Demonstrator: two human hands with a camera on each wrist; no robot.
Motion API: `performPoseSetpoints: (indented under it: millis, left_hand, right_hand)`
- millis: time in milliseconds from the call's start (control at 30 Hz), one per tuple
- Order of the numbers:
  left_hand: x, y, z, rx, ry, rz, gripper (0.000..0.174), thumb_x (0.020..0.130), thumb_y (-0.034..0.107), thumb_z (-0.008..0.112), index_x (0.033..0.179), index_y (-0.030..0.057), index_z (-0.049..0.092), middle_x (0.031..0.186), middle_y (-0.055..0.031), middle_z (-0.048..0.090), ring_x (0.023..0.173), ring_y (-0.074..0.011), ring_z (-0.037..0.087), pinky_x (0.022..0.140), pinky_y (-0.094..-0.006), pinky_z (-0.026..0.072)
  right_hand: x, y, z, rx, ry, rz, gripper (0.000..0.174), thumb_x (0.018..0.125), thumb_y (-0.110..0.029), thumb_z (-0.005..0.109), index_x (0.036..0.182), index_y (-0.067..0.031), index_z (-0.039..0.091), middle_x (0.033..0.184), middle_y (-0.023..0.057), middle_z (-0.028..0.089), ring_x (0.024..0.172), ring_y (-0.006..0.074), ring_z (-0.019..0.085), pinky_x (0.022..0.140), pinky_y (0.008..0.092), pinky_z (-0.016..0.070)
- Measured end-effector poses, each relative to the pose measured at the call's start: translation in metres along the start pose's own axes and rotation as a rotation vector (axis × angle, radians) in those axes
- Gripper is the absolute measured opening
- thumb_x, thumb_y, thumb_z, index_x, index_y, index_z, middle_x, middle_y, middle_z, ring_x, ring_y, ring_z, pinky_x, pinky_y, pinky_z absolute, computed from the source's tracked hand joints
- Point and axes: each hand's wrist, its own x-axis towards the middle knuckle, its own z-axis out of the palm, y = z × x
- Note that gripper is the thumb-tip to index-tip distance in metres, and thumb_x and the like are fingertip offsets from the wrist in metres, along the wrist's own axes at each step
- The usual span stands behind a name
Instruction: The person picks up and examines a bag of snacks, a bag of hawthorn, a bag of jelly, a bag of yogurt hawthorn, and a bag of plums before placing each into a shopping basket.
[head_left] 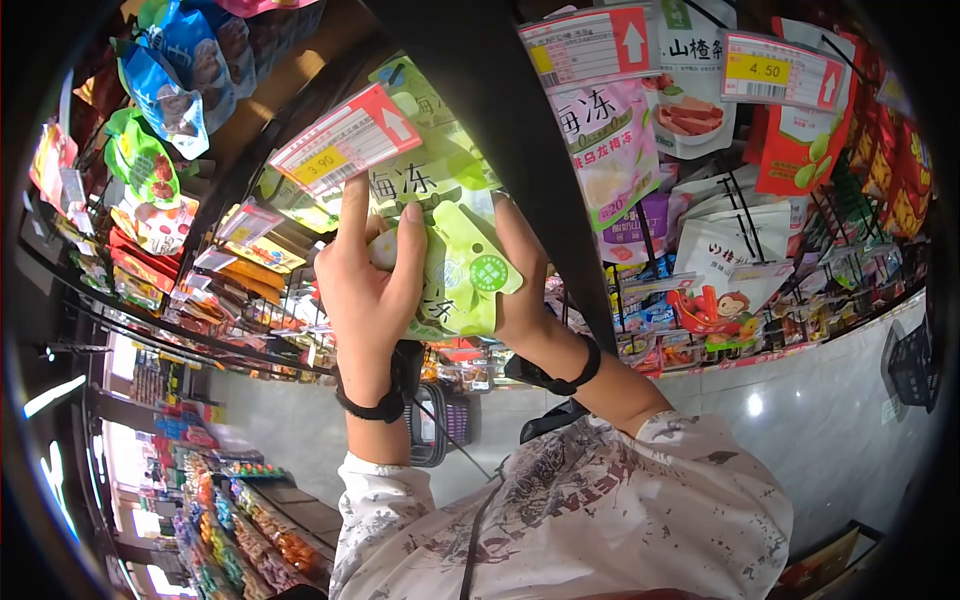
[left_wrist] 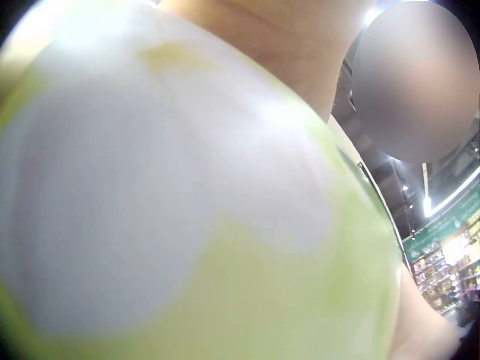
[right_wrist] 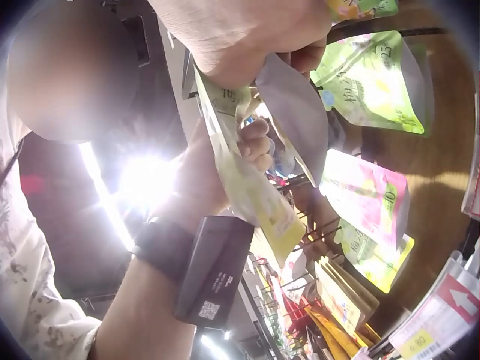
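Observation:
A green snack pouch [head_left: 465, 285] is held between both hands, in front of matching green pouches [head_left: 420, 185] on the rack. My left hand [head_left: 368, 275] grips its left side, thumb pointing up along the front and index finger reaching toward the price tag [head_left: 350, 140]. At the opposite edge my right hand [head_left: 522, 275] holds the pouch, its fingers partly hidden behind the packaging. In the right wrist view, curled left fingers [right_wrist: 256, 142] show behind the green pouch [right_wrist: 255, 199]. Blurred green and white packaging [left_wrist: 112, 202] fills most of the left wrist view.
A dark upright post [head_left: 520, 150] stands right beside the hands. Pink pouches [head_left: 615, 150] and white pouches [head_left: 735, 240] hang beyond it. Blue pouches [head_left: 175, 80] hang at upper left. A shopping basket [head_left: 440, 420] sits on the floor below.

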Motion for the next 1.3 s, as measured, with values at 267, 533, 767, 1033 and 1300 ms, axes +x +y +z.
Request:
performPoseSetpoints:
  millis: [267, 533, 767, 1033, 1300]
  left_hand:
    - [-0.003, 0.003, -0.002, 0.025, -0.014, 0.018, 0.060, 0.092, 0.016, 0.071, 0.143, -0.0080, 0.051, 0.058, -0.0070, 0.057, 0.046, -0.0096, 0.050, 0.048, -0.0262, 0.0405]
    - [-0.004, 0.003, -0.001, -0.018, -0.018, 0.028, 0.058, 0.091, 0.015, 0.070, 0.142, -0.0061, 0.053, 0.062, -0.0105, 0.064, 0.045, -0.0124, 0.058, 0.048, -0.0262, 0.0434]
    - [0.004, 0.003, -0.003, 0.062, 0.004, 0.050, 0.046, 0.091, 0.019, 0.070, 0.131, -0.0017, 0.060, 0.070, -0.0168, 0.070, 0.056, -0.0291, 0.069, 0.054, -0.0340, 0.0502]
    - [0.004, -0.001, -0.001, 0.052, 0.056, 0.028, 0.043, 0.092, 0.022, 0.069, 0.128, 0.0008, 0.061, 0.070, -0.0159, 0.070, 0.057, -0.0319, 0.069, 0.054, -0.0360, 0.0496]
    - [0.012, 0.010, -0.005, -0.035, 0.001, -0.016, 0.039, 0.093, 0.020, 0.069, 0.126, -0.0001, 0.061, 0.067, -0.0136, 0.068, 0.050, -0.0290, 0.065, 0.050, -0.0350, 0.0462]
  right_hand:
    - [-0.003, 0.008, 0.004, 0.022, 0.010, 0.024, 0.038, 0.091, -0.021, 0.072, 0.121, 0.0020, 0.064, 0.110, 0.0135, 0.070, 0.096, 0.0253, 0.069, 0.083, 0.0358, 0.0533]
    - [-0.005, 0.008, 0.008, 0.148, 0.076, 0.035, 0.041, 0.092, -0.022, 0.072, 0.123, 0.0032, 0.062, 0.108, 0.0133, 0.070, 0.094, 0.0217, 0.069, 0.082, 0.0352, 0.0537]
    - [0.003, 0.005, 0.005, 0.021, 0.066, -0.042, 0.045, 0.085, -0.013, 0.076, 0.124, 0.0033, 0.062, 0.109, 0.0163, 0.070, 0.097, 0.0291, 0.070, 0.085, 0.0374, 0.0545]
    - [0.006, 0.009, 0.008, -0.128, 0.066, -0.074, 0.031, 0.091, -0.016, 0.073, 0.114, 0.0023, 0.061, 0.099, 0.0101, 0.071, 0.087, 0.0166, 0.069, 0.073, 0.0308, 0.0540]
    - [0.001, 0.007, 0.009, 0.076, 0.028, 0.077, 0.041, 0.089, -0.014, 0.074, 0.124, 0.0024, 0.061, 0.109, 0.0139, 0.069, 0.097, 0.0261, 0.069, 0.084, 0.0371, 0.0544]
